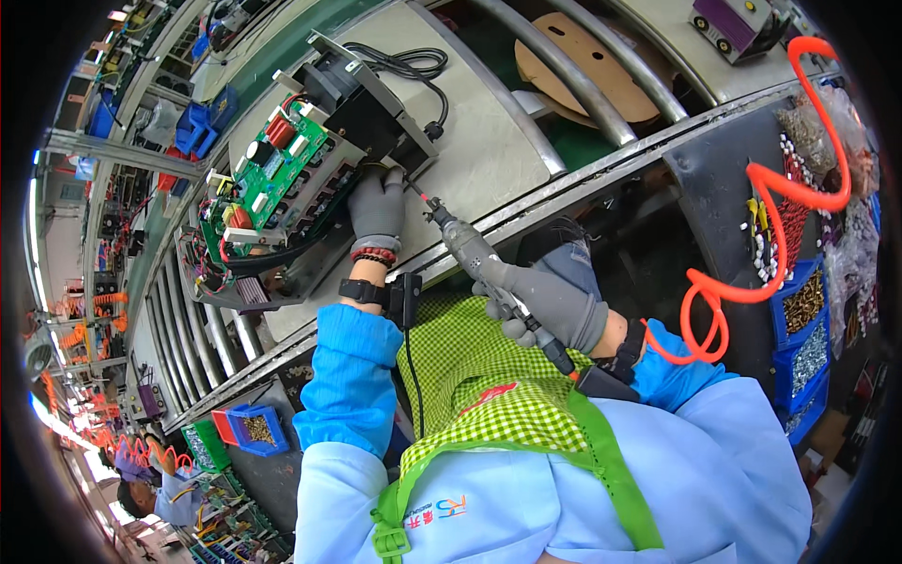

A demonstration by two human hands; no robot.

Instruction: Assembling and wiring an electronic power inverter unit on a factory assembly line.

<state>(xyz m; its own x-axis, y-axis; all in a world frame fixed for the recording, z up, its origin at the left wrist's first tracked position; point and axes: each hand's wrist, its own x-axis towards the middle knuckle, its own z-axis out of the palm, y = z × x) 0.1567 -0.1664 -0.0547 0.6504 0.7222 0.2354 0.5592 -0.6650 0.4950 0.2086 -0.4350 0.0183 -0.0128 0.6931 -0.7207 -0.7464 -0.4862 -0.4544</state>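
Note:
My right hand (554,305), in a grey glove, is wrapped round a grey power screwdriver (474,254). Its thin bit points up and left toward a machine's open chassis (376,122). My left hand (378,211), gloved too, reaches to the lower edge of that chassis, close to the bit's tip. Its fingers are bent together against the machine, and the fingertips are partly hidden, so what they hold cannot be made out. A green circuit board (272,174) with red and white components sits on the machine's left part. A black power cable (413,66) lies coiled behind it.
An orange coiled hose (780,188) hangs at the right, running down to my right forearm. Blue bins (799,301) of screws stand at the far right, another blue bin (258,430) at lower left. Metal rollers (583,75) and a brown cardboard disc (578,61) lie beyond the bench rail.

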